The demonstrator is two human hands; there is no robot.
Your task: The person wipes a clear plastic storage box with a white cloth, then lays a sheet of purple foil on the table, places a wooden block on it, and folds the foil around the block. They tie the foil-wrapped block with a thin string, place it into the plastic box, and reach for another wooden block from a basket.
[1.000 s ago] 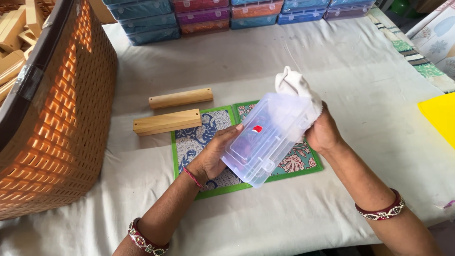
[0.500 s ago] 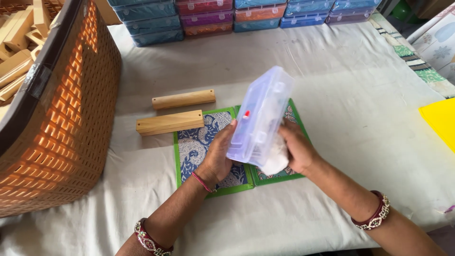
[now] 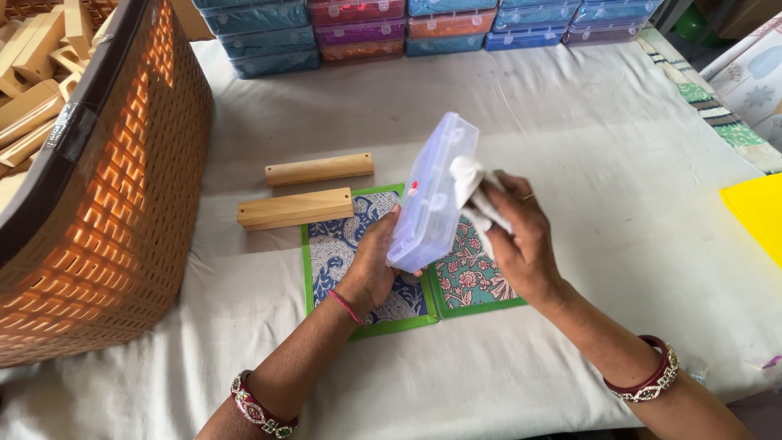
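My left hand (image 3: 372, 261) grips a clear plastic box (image 3: 432, 191) by its lower edge and holds it on edge above the table. My right hand (image 3: 523, 236) clutches a white cloth (image 3: 471, 189) and presses it against the box's right side. Under both hands lie two patterned mats with green borders, a blue one (image 3: 342, 244) on the left and a floral teal one (image 3: 464, 277) on the right.
Two wooden blocks (image 3: 295, 208) (image 3: 319, 169) lie left of the mats. A big orange woven basket (image 3: 122, 204) with several wooden pieces stands at the far left. Stacked coloured plastic boxes (image 3: 407, 24) line the back edge. A yellow sheet (image 3: 757, 216) lies at the right.
The box has been turned from lying flat to standing on edge. My right hand with the cloth went from the top end, down under the box, then up to its right side.
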